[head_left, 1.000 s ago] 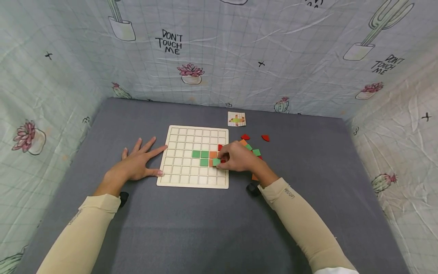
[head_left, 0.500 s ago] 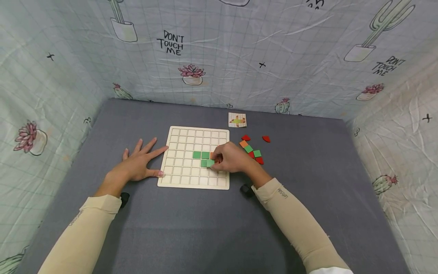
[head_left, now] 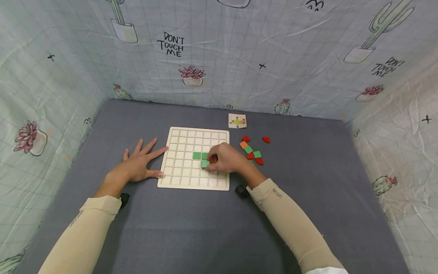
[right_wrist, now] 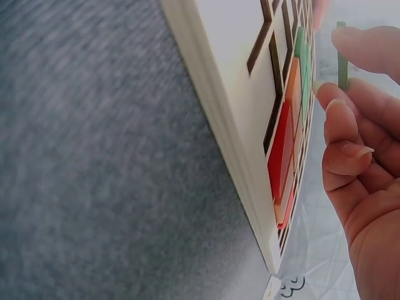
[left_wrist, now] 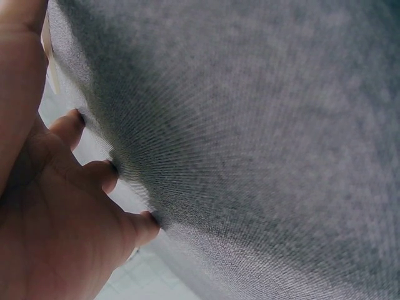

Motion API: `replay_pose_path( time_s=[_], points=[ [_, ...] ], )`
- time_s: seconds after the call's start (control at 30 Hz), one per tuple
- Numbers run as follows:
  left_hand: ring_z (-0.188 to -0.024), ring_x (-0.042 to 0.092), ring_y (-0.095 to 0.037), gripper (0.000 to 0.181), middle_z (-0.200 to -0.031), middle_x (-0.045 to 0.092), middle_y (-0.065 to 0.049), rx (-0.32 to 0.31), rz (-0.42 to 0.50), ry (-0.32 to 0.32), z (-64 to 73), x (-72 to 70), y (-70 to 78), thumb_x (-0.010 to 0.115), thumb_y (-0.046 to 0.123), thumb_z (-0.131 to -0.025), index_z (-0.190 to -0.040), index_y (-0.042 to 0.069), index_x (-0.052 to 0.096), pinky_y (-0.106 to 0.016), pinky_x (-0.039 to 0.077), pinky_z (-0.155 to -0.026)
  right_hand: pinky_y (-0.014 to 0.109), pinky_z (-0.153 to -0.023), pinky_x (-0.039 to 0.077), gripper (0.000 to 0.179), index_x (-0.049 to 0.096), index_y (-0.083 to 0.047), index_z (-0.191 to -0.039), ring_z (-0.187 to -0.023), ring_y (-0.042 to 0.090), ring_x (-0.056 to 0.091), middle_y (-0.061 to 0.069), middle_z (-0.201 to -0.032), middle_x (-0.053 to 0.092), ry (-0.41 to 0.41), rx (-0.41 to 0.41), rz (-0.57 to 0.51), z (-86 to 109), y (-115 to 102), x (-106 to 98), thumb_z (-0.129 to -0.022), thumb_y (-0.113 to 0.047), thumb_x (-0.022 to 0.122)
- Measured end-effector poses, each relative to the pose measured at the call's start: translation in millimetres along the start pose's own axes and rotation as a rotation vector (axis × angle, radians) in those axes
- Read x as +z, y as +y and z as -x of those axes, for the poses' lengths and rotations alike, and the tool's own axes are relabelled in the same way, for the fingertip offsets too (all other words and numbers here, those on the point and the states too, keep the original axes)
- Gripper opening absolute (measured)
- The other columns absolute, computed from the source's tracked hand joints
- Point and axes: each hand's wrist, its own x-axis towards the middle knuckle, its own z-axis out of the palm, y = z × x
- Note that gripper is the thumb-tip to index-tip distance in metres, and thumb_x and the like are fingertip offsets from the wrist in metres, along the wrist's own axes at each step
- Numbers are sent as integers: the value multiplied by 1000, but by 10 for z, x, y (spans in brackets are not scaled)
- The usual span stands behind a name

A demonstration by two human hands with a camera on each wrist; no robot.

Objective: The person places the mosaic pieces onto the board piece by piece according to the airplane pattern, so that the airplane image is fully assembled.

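A pale wooden grid board (head_left: 179, 180) lies on the grey cloth. My left hand (head_left: 135, 165) is spread flat, with thumb and index fingertip on the board's left edge and the other fingers on the cloth. Over the board's right half, my right hand (head_left: 226, 158) pinches a green square tile (right_wrist: 342, 56) between thumb and fingers. In the head view the held tile overlaps the set green tiles (head_left: 196, 155). Orange tiles (right_wrist: 292, 87) and red pieces (right_wrist: 281, 150) also sit in the grid, mostly hidden by the right hand in the head view.
Right of the board lie loose pieces: an orange tile (head_left: 243, 145), green tiles (head_left: 257, 154) and rounded red pieces (head_left: 266, 140). A small pattern card (head_left: 237, 120) lies behind them. A patterned fabric backdrop (head_left: 226, 83) encloses the table.
My right hand has moved left across the board with the green tile, from over the orange squares to the set green ones. The left hand has stayed at the board's edge.
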Motion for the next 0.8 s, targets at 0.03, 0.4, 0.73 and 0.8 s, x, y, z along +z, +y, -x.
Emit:
replay_pose_path(
  time_s=[0.03, 0.4, 0.73, 0.8],
  points=[
    [-159, -12, -55, 103, -178, -6, -10, -2, 0, -2, 3, 0, 2, 71, 71, -84, -167, 41, 18, -86, -3, -113, 20, -66, 50, 13, 79, -8, -92, -69, 6, 60, 0, -80, 72, 1, 2, -3, -4, -7, 4, -86, -19, 85],
    [-159, -12, -54, 104, -178, -6, -9, -6, -2, -2, -6, 16, -11, 71, 72, -84, -167, 40, 18, -86, -3, -114, 19, -66, 51, 14, 80, -7, -93, -69, 5, 60, 0, -81, 73, 2, -7, -1, -79, -25, 42, -87, -18, 85],
    [-159, -12, -55, 103, -178, -7, -10, -2, 3, -11, -4, -7, -6, 71, 71, -84, -167, 41, 17, -86, -4, -113, 20, -69, 51, 13, 79, -7, -95, -73, 7, 62, 2, -85, 75, -20, 6, 1, -134, -78, 58, -88, -17, 84],
    [-159, -12, -55, 103, -178, -7, -10, -2, 3, -13, -6, -8, -7, 71, 70, -85, -167, 40, 18, -86, -3, -113, 20, -70, 51, 13, 79, -7, -95, -74, 8, 62, 3, -87, 75, -28, 7, 9, -146, -84, 65, -88, -17, 84]
  ],
)
